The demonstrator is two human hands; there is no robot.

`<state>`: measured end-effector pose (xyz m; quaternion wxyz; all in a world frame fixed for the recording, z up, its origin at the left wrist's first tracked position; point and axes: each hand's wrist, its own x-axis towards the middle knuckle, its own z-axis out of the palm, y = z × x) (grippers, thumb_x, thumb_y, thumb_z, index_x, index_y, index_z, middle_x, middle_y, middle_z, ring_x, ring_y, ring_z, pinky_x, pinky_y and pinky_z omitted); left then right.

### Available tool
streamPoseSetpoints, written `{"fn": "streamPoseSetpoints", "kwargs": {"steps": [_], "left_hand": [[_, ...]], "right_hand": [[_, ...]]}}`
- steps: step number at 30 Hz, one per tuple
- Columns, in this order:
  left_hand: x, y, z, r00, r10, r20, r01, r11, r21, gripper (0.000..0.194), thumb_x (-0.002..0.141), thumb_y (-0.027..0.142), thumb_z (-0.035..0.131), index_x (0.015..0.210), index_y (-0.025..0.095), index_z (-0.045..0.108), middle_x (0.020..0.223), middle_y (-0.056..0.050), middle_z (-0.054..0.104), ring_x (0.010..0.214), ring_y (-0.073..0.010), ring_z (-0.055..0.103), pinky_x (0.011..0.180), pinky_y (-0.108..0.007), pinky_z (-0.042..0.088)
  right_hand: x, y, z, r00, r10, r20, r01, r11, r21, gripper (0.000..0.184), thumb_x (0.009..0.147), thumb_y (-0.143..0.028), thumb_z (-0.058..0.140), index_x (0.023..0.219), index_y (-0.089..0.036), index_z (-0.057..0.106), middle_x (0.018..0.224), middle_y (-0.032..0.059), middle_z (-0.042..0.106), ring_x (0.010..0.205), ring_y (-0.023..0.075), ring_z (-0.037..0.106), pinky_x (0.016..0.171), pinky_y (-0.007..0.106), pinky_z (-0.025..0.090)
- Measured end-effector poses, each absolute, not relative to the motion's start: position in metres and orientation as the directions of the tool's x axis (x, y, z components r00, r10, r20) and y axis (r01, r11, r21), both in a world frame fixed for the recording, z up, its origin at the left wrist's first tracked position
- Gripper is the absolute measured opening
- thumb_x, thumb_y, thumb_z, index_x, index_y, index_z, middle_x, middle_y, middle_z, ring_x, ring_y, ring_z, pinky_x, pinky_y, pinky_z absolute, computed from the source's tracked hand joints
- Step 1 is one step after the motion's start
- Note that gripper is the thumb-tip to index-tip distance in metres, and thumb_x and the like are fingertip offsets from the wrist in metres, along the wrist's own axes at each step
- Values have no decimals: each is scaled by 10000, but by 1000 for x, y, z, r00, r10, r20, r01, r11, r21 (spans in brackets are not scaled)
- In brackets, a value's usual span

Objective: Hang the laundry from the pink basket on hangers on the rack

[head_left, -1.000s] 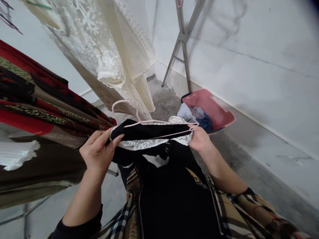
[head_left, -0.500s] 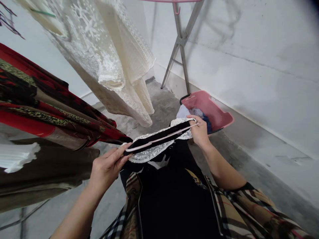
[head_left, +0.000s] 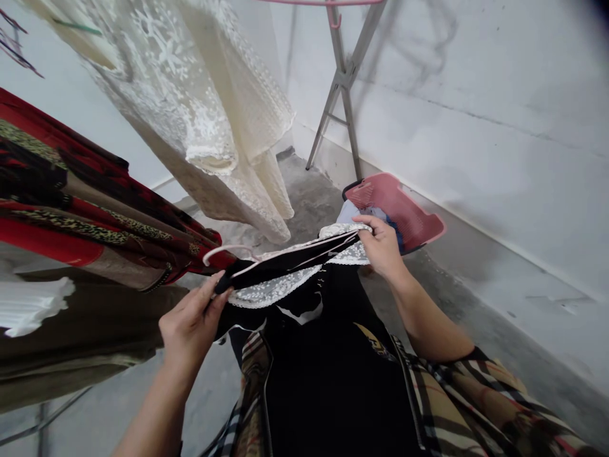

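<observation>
A black garment with a white lace collar is stretched between my hands in front of my body. A pale pink clothes hanger lies in its neck opening, with the hook sticking out toward the left. My left hand is closed, pinching the black cloth at the garment's left shoulder. At the other shoulder, my right hand pinches the garment edge by the hanger's far end. My right fingertips partly cover that end, so whether they grip the hanger as well cannot be told.
Cream lace clothing and a red patterned garment hang at left, beside a white pleated cloth. A pink basket holding clothes stands on the concrete floor by the wall. Behind it rise the metal legs of a rack.
The hanger has turned, and its hook now shows above the garment at left. My left hand has shifted slightly left and down with the shoulder cloth. My right hand stays nearly in place.
</observation>
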<state>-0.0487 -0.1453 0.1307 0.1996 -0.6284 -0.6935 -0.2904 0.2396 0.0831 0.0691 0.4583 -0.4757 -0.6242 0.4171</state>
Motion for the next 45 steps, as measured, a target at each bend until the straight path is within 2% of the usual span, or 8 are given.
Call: {"fn": "streamPoseSetpoints", "kwargs": {"steps": [6, 11, 14, 18, 25, 33, 39, 45], "left_hand": [[-43, -142, 115, -83, 872, 482, 997, 73, 39, 287, 886, 305, 620, 1162, 272, 689, 805, 14, 759, 613, -102, 684, 511, -176, 428], [-54, -132, 114, -346, 752, 561, 936, 234, 264, 256, 848, 353, 648, 1058, 232, 728, 836, -9, 765, 651, -146, 694, 582, -207, 492], [-58, -126, 119, -318, 738, 595, 914, 74, 398, 229, 810, 360, 679, 966, 207, 747, 824, -17, 765, 657, -150, 693, 636, -221, 528], [-54, -118, 131, -259, 786, 562, 889, -33, 456, 218, 796, 371, 677, 898, 195, 755, 803, -25, 765, 657, -152, 693, 652, -231, 545], [-47, -111, 151, -315, 806, 501, 842, -6, 539, 275, 792, 415, 665, 919, 183, 738, 815, -34, 756, 687, -160, 687, 666, -249, 544], [-32, -92, 162, -266, 748, 608, 940, 61, 336, 213, 792, 356, 642, 869, 167, 704, 784, -47, 652, 772, -179, 611, 739, -308, 497], [-30, -91, 169, -260, 805, 533, 917, 32, 398, 223, 742, 156, 585, 927, 184, 705, 826, -12, 635, 724, -130, 605, 682, -250, 484], [-37, -92, 167, -246, 604, 758, 969, 133, 209, 300, 690, 45, 557, 895, 203, 709, 880, -42, 611, 846, -182, 577, 783, -319, 473]], "right_hand": [[249, 74, 78, -138, 974, 180, 201, 206, -958, 292, 789, -228, 519, 1019, -187, 693, 764, 10, 650, 569, 114, 494, 553, 250, 410], [275, 53, 113, -824, 555, 116, 158, 422, -893, 276, 800, -343, 642, 1022, -195, 715, 872, 38, 671, 646, 115, 574, 562, 235, 459], [284, 58, 128, -704, 657, 269, 218, 561, -799, 316, 853, -394, 609, 1105, -218, 687, 1048, 84, 650, 756, 144, 610, 608, 263, 499], [279, 74, 134, -656, 612, 442, 375, 772, -513, 421, 840, -411, 644, 1225, -243, 617, 1259, 108, 587, 1169, 267, 538, 996, 435, 432], [271, 74, 127, -730, 505, 461, 198, 802, -564, 291, 947, -394, 487, 833, -195, 668, 708, 27, 648, 642, 148, 602, 612, 259, 466], [282, 61, 138, -562, 426, 709, 207, 903, -378, 121, 865, -230, 633, 964, -247, 702, 684, -1, 651, 587, 126, 584, 577, 251, 442], [288, 64, 141, -686, 324, 651, 182, 943, -278, 171, 870, -238, 629, 1016, -231, 717, 645, 2, 616, 593, 140, 519, 615, 283, 438], [294, 63, 142, -710, 308, 633, 163, 947, -277, 207, 883, -224, 597, 1056, -250, 707, 632, 0, 601, 579, 142, 527, 596, 284, 443]]}}
